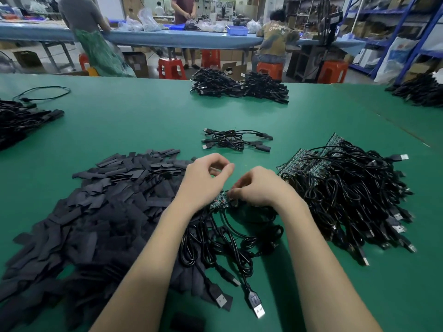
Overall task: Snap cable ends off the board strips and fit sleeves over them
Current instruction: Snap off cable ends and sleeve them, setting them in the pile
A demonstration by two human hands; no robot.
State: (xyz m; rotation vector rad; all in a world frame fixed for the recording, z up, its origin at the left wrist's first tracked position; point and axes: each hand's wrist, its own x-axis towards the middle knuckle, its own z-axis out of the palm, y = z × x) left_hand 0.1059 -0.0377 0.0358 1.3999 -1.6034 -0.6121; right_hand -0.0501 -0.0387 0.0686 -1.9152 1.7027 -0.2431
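Head view: right hand point(257, 186) pinches board strip point(221, 200); left hand point(206, 179) curled, holding nothing

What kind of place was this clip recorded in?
Most likely a small electronics assembly workshop. The green table holds a heap of black sleeves and a pile of USB cables on board strips, and other workers sort parts at a long blue bench beside stock shelving.

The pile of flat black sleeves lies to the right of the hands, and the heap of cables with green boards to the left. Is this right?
No, the sides are swapped. The head view shows the sleeves left of the hands and the heap of cables with green boards right.
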